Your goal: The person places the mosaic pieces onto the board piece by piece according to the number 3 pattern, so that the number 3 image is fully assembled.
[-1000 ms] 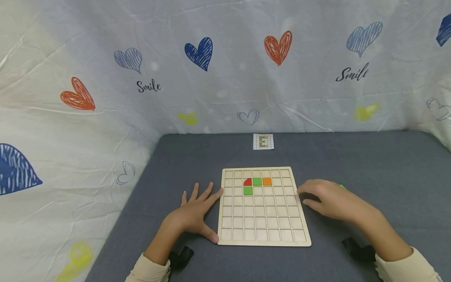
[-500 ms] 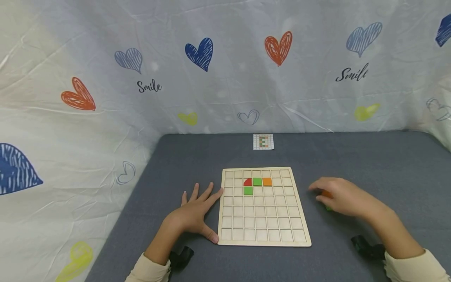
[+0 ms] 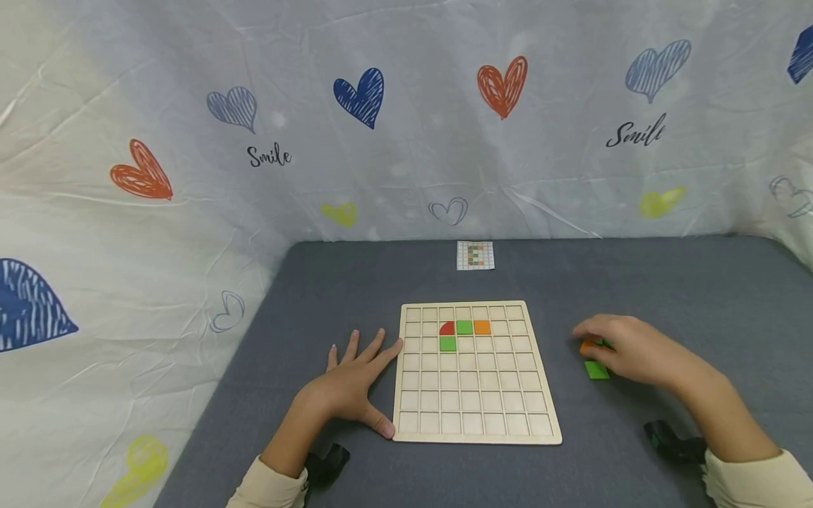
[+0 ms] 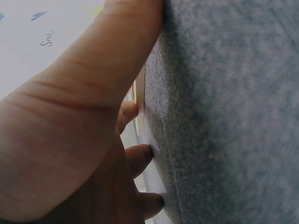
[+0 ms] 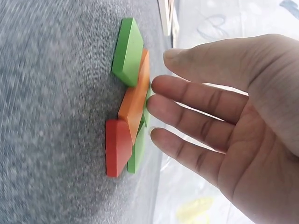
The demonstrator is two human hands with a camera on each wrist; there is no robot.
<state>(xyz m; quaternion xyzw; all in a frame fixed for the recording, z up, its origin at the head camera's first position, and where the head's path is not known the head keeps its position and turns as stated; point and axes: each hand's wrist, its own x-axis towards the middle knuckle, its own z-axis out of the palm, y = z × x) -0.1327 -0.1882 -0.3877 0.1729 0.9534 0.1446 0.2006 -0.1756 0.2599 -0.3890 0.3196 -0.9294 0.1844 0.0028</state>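
Head view: your L hand rests on the worktop, beside the grid board; its fingers are spread, w/ index tip at the board's left edge and thumb at the near left corner. Your R hand is apart from the board, on its R side, over a group of loose tiles.

R wrist view: thumb and fingers of your R hand stand apart, lightly bent, w/ a gap btwn them; whether the tips touch any tile, you can't tell. The group has a green tile, at least one orange tile, a red tile and another green tile.

On the board, 2nd row from the far side, L to R: a red rounded piece, green square, orange square. A second green square is directly on the near side of the red one. Near the worktop's far edge lies a pattern card.
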